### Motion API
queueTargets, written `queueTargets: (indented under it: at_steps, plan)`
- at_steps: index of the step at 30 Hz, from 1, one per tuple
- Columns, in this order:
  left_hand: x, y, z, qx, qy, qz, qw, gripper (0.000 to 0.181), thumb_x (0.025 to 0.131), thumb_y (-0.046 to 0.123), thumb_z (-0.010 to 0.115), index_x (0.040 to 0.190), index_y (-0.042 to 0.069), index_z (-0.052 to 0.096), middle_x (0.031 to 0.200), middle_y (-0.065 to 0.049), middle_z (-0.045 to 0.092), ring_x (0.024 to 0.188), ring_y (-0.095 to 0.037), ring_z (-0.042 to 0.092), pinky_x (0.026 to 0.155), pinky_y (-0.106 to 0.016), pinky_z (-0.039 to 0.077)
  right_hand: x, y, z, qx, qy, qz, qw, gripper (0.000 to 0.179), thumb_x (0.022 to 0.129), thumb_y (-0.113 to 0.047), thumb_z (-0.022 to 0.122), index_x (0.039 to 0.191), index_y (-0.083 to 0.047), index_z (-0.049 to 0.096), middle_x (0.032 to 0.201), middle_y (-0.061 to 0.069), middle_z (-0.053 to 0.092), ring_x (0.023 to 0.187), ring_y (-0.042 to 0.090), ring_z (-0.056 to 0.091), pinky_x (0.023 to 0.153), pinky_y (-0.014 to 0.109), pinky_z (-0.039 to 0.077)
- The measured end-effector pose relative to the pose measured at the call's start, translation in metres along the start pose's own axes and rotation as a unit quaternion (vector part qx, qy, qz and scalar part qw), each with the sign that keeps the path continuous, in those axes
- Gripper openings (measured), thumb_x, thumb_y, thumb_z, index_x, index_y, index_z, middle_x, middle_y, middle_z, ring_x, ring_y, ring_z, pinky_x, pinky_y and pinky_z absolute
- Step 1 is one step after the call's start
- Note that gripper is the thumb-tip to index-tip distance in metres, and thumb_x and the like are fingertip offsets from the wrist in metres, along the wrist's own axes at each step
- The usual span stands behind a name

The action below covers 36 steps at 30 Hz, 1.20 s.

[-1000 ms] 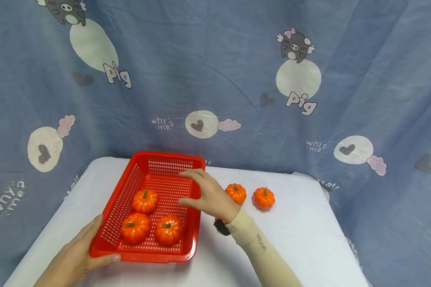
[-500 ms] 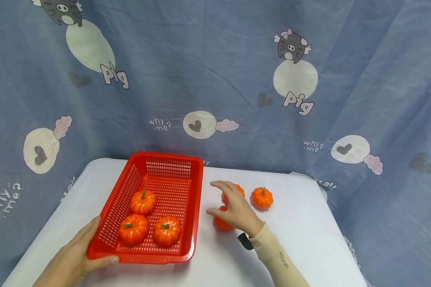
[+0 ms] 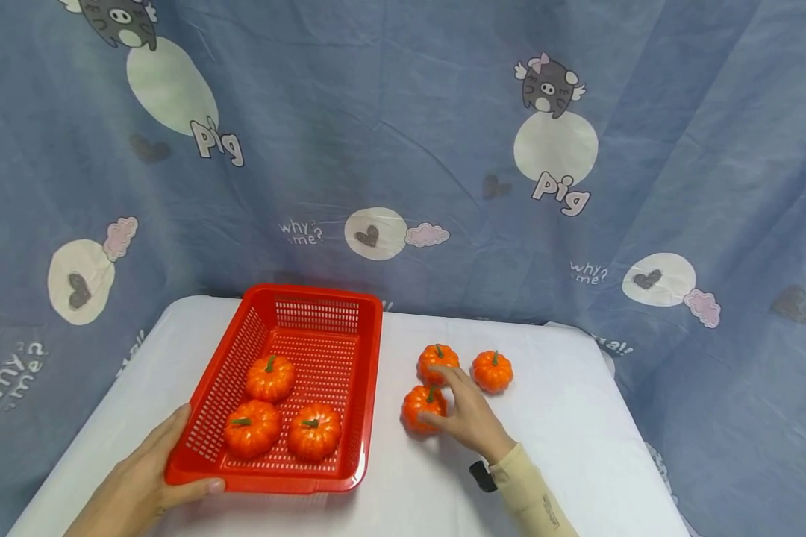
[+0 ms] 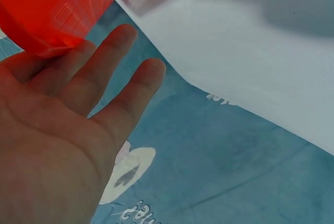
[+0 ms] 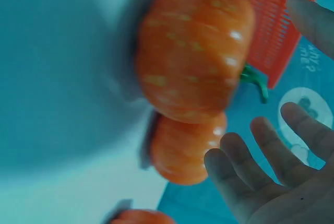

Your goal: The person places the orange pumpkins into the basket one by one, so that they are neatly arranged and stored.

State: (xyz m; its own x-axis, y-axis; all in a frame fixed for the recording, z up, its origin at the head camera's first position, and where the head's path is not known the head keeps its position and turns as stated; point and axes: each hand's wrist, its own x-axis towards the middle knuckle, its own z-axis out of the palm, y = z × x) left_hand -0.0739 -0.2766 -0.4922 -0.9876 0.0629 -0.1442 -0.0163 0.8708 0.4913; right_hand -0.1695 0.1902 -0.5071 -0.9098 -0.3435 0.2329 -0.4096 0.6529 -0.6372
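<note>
My left hand (image 3: 139,472) rests at the near left corner of a red plastic basket (image 3: 365,388), thumb at the front rim. In the left wrist view its fingers (image 4: 128,91) are nearly straight, some touching the basket's wall (image 4: 86,7). Over the nearest loose pumpkin (image 3: 422,409), a small orange one with a green stem, hovers my right hand (image 3: 473,418). Its fingers are spread and hold nothing; the right wrist view has that pumpkin (image 5: 195,51) apart from them. Behind it stands a second pumpkin (image 3: 436,362), partly covered by the fingers. A third pumpkin (image 3: 492,371) sits to the right.
Inside the basket lie three more pumpkins (image 3: 270,378), grouped toward its near end. A white cloth-covered table (image 3: 578,418) carries everything. Beyond the far edge hangs a blue curtain (image 3: 403,149) printed with pigs and hearts.
My right hand has moved right, from above the basket to the nearest loose pumpkin, fingers staying spread. The left hand and the basket have kept their places.
</note>
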Motion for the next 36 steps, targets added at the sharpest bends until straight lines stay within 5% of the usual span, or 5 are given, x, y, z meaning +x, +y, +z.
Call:
queueTargets:
  at_steps: [13,36]
  plan:
    - [0.000,0.003,-0.001,-0.002,-0.005,-0.003,1.0000,0.135,0.075,0.073,0.073,0.161,0.004,-0.003,0.157,-0.035,0.023,0.127,-0.052,0.038,0.093,-0.074,0.043,-0.009,0.012,0.014,-0.002,-0.011,0.039,0.9992,0.080,0.074,-0.028,0.093,0.141,-0.007,0.054,0.137,0.009,0.057,0.127,0.026,0.053,0.111,0.049,0.043]
    - [-0.001,0.002,-0.002,-0.006,0.008,0.008,0.9999,0.134,0.074,0.070,0.076,0.162,0.004,0.001,0.156,-0.034,0.025,0.127,-0.053,0.040,0.093,-0.075,0.042,-0.011,0.015,0.020,0.006,-0.017,0.036,0.9992,0.074,0.077,-0.028,0.091,0.139,-0.008,0.056,0.135,0.006,0.058,0.123,0.024,0.056,0.108,0.049,0.045]
